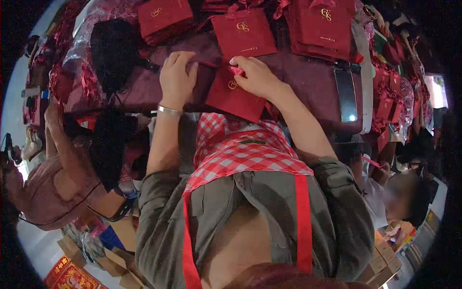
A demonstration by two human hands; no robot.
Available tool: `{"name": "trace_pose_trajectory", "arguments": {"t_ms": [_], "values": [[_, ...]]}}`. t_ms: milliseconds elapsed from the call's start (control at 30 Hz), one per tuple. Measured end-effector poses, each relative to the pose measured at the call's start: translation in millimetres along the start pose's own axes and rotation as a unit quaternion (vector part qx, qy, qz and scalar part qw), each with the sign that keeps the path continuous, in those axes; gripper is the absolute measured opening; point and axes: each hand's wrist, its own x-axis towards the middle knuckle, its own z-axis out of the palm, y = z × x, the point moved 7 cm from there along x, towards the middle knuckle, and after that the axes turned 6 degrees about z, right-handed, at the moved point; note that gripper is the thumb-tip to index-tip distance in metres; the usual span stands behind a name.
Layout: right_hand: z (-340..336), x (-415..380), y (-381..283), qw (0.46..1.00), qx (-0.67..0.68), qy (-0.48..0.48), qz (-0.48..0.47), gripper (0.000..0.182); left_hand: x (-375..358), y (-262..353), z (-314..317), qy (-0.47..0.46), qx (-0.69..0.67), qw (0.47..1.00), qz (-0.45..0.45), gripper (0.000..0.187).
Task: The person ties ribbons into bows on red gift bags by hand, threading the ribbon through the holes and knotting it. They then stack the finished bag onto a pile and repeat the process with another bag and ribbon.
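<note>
Under my right hand [257, 77] lies a tilted red bag [236, 98] with a gold logo, near the table's front edge. The fingers of that hand pinch a pink-red ribbon [237, 71] at the bag's top. My left hand [178, 77], with a silver bangle on the wrist, is beside the bag to the left. Its fingers are curled; a dark red strip runs from near them toward the bag, and whether they grip it is unclear. Just beyond my hands, another red bag [244, 36] lies flat with its logo up.
Stacks of red bags stand at the back left [166, 19] and back right [325, 29]. A phone [345, 95] with a lit spot lies on the dark red tablecloth [303, 77] at right. A black object [113, 53] is at left. Other people sit or stand on both sides.
</note>
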Motion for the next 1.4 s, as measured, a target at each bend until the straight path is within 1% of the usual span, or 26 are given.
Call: {"name": "trace_pose_trajectory", "arguments": {"t_ms": [33,100,133,200,233,267,300,333,433,467,567,600,667,767,833,900,967,1000,1033,1100,1133,1233,1267,1333,1367,1400], "values": [[-4,-1,-4,0.999,-0.004,0.026,-0.028,0.034,-1,11,1,0.013,-0.067,0.998,-0.016,0.013],[-4,0,0,1.0,0.021,0.011,-0.007,0.033,-6,46,8,-0.008,-0.168,0.985,0.027,0.01],[-3,2,2,0.999,0.048,-0.003,0.015,0.032,-11,61,15,-0.078,-0.217,0.973,-0.016,0.01],[-6,3,0,0.996,0.084,-0.023,0.026,0.031,-21,85,22,-0.124,-0.334,0.933,-0.054,0.012],[-9,3,-2,0.991,0.12,-0.041,0.039,0.031,-39,87,40,-0.184,-0.402,0.887,-0.133,0.023],[-12,5,-4,0.986,0.137,-0.069,0.058,0.032,-42,97,40,-0.184,-0.402,0.887,-0.135,0.023],[-11,6,-2,0.986,0.138,-0.071,0.057,0.032,-54,100,51,-0.177,-0.54,0.769,-0.292,0.029],[-12,8,1,0.982,0.166,-0.074,0.055,0.033,-68,104,62,-0.158,-0.647,0.607,-0.433,0.035],[-11,12,6,0.971,0.212,-0.092,0.06,0.033,-77,94,91,-0.032,-0.788,0.354,-0.503,0.031],[-10,13,8,0.969,0.213,-0.094,0.078,0.034,-66,99,85,-0.025,-0.791,0.355,-0.498,0.022],[-16,18,11,0.984,0.144,-0.057,0.093,0.035,-61,102,101,0.002,-0.796,0.357,-0.488,0.013],[-15,18,13,0.979,0.162,-0.075,0.103,0.036,-61,101,109,0.002,-0.796,0.358,-0.487,0.013],[-13,17,13,0.973,0.18,-0.091,0.116,0.036,-56,107,120,-0.016,-0.819,0.326,-0.472,0.009],[-16,17,12,0.97,0.193,-0.079,0.126,0.035,-51,109,125,-0.028,-0.796,0.339,-0.501,0.008],[-8,18,17,0.943,0.243,-0.156,0.167,0.036,-56,108,127,-0.029,-0.789,0.345,-0.508,0.007],[-7,24,23,0.938,0.263,-0.157,0.16,0.037,-55,108,123,-0.029,-0.781,0.352,-0.515,0.007],[-4,27,29,0.933,0.284,-0.16,0.154,0.039,-56,111,113,-0.06,-0.749,0.397,-0.528,0.006],[-1,27,35,0.917,0.313,-0.163,0.184,0.039,-52,115,102,-0.064,-0.733,0.416,-0.534,0.006],[2,26,41,0.9,0.341,-0.167,0.213,0.04,-54,115,100,-0.064,-0.733,0.416,-0.535,0.006],[-3,26,33,0.911,0.328,-0.156,0.193,0.039,-57,111,96,-0.101,-0.697,0.476,-0.527,0.014],[-7,27,29,0.922,0.316,-0.144,0.174,0.037,-59,109,92,-0.1,-0.696,0.475,-0.529,0.014],[-7,26,27,0.925,0.302,-0.15,0.175,0.036,-59,112,81,-0.148,-0.699,0.544,-0.44,0.025],[-6,27,28,0.925,0.302,-0.15,0.176,0.036,-61,113,78,-0.148,-0.699,0.544,-0.44,0.025],[-5,28,28,0.926,0.307,-0.155,0.156,0.036,-62,115,66,-0.167,-0.655,0.622,-0.396,0.027],[-4,27,28,0.926,0.306,-0.155,0.156,0.036,-66,116,63,-0.167,-0.655,0.621,-0.396,0.027],[-3,27,27,0.925,0.316,-0.153,0.147,0.036,-67,119,58,-0.175,-0.644,0.651,-0.361,0.028]]}}
